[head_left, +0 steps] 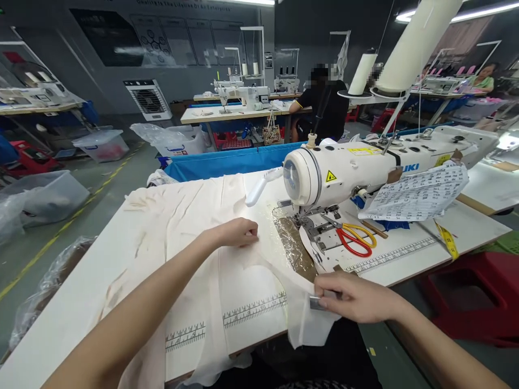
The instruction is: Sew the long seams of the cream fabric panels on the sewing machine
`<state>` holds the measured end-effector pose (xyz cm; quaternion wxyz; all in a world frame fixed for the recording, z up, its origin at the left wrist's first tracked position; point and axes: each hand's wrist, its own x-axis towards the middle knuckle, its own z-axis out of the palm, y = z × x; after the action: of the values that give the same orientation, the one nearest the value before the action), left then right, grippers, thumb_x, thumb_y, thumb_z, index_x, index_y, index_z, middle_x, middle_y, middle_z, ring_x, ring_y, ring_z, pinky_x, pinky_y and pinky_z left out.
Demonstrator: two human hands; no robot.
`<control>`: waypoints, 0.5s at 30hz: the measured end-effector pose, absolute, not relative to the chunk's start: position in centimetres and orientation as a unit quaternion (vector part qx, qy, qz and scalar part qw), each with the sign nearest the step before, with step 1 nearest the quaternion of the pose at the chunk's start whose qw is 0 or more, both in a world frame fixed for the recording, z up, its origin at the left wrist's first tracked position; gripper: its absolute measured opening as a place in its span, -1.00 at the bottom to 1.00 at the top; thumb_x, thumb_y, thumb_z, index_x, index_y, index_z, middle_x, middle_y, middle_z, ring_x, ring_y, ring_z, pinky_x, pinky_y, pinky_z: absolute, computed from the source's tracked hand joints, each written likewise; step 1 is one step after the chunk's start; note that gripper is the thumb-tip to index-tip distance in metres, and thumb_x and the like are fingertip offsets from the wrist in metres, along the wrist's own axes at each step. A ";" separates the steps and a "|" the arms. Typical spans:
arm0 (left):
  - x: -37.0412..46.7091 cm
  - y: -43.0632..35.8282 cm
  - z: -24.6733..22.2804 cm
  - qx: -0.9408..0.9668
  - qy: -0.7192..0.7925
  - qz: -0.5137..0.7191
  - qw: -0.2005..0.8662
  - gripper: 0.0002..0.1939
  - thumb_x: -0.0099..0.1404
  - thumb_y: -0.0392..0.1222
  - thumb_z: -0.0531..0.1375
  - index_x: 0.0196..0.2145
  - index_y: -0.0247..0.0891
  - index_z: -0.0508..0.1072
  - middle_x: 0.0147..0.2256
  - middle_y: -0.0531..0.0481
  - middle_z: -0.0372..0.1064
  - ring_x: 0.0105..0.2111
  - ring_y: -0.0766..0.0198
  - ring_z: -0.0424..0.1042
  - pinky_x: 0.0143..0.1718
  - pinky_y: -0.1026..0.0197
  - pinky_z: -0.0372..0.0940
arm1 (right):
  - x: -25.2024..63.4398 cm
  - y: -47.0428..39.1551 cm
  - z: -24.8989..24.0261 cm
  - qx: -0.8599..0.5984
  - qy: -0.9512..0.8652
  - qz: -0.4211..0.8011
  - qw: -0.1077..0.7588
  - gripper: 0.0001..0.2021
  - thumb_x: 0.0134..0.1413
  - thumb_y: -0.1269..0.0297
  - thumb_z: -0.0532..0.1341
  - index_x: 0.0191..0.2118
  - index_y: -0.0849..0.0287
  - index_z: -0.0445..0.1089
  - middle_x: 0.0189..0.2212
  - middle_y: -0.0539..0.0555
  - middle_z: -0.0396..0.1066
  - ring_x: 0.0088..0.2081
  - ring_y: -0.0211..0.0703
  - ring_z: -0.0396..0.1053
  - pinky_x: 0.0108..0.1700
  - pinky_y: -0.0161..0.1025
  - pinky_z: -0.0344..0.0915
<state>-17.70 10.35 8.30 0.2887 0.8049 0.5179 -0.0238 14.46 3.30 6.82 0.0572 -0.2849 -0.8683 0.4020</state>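
Pale, thin fabric (302,316) stretches between my two hands and hangs over the table's front edge. My left hand (239,232) is closed, pinching the cloth left of the sewing machine (336,170). Closer to the table edge, my right hand (357,296) is closed on the strip's other end. A small grey metal piece (317,302) shows at its fingers; its kind is unclear. The needle area lies beyond my right hand, with no cloth visibly under it. Scissors (357,240) with red and yellow handles rest on the machine bed.
More pale fabric (162,216) covers the table's left side. Ruler markings (255,310) run along the front. A written paper sheet (417,192) and a yellow tape measure (448,241) are at right. Thread cones (417,48) stand above. A co-worker (322,105) sits ahead.
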 end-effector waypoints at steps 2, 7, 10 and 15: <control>-18.2 10.7 7.2 0.804 0.513 0.013 0.299 -0.75 0.33 -0.07 -0.01 -0.27 -0.24 0.39 -0.45 -0.01 0.44 -0.47 0.25 0.43 -0.40 0.24 0.31 | 14.8 2.5 7.2 -0.302 -0.885 0.353 0.044 -0.86 0.28 0.33 0.08 -0.34 0.10 0.27 -0.41 0.01 0.34 -0.37 -0.13 0.30 -0.31 -0.22 0.23; -20.2 9.6 5.9 0.811 0.529 0.131 0.213 -0.61 0.40 -0.11 -0.10 0.08 -0.28 0.28 0.12 -0.25 0.28 -0.14 0.15 0.47 -0.10 0.04 0.38 | 15.1 1.3 8.3 -0.313 -0.894 0.316 0.053 -0.84 0.33 0.35 0.04 -0.32 0.08 0.25 -0.22 0.10 0.36 -0.20 -0.05 0.36 -0.20 -0.15 0.33; -20.6 8.2 5.0 0.859 0.474 0.171 0.091 -0.62 0.43 -0.17 -0.11 0.07 -0.31 0.32 0.14 -0.26 0.27 0.09 0.05 0.34 0.04 -0.06 0.34 | 14.2 0.9 8.8 -0.352 -0.888 0.274 0.112 -0.85 0.36 0.32 0.03 -0.30 0.07 0.23 -0.06 0.16 0.30 -0.06 -0.01 0.33 -0.11 -0.11 0.31; -21.0 6.6 2.7 0.927 0.356 0.119 0.004 -0.60 0.45 -0.25 -0.08 0.16 -0.36 0.29 0.18 -0.26 0.29 0.18 0.03 0.29 0.14 -0.08 0.30 | 9.9 1.6 9.7 -0.401 -0.869 0.229 0.178 -0.80 0.37 0.32 -0.01 -0.35 0.07 0.17 -0.46 0.01 0.29 -0.44 -0.13 0.29 -0.44 -0.19 0.14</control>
<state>-20.99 6.64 2.65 0.0041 0.9268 0.3561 0.1193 9.88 1.64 9.67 0.1779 -0.4006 -0.8691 0.2294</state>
